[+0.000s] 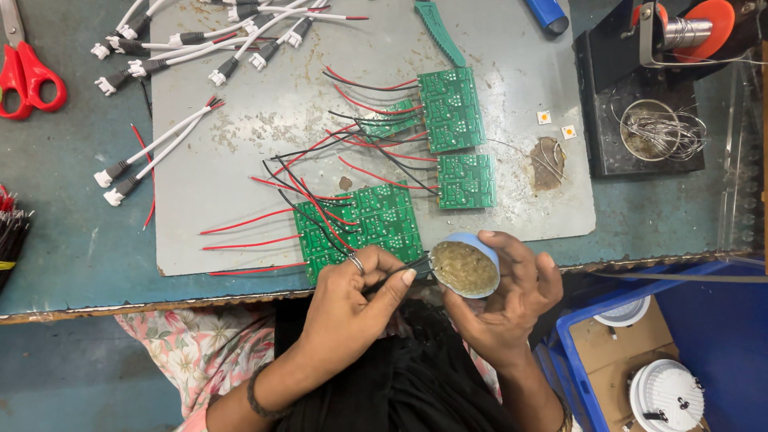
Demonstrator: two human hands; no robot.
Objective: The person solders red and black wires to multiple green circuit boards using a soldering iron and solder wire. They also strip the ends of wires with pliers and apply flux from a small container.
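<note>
My right hand (512, 298) holds a small round blue tub (466, 264) filled with yellowish-brown paste, tilted toward me at the table's near edge. My left hand (352, 300), with a ring on one finger, pinches thin black wire ends (408, 266) and holds their tips against the tub's rim. Just beyond the hands lie several green circuit boards (376, 220) with red and black wires (308, 192) soldered on, spread over a grey metal sheet (240, 160).
White cables with connectors (152, 152) lie at the upper left, red-handled scissors (24, 76) at the far left. A solder spool stand and a wire-filled cup (652, 132) sit at the right. A blue crate (640, 352) with white round parts is lower right.
</note>
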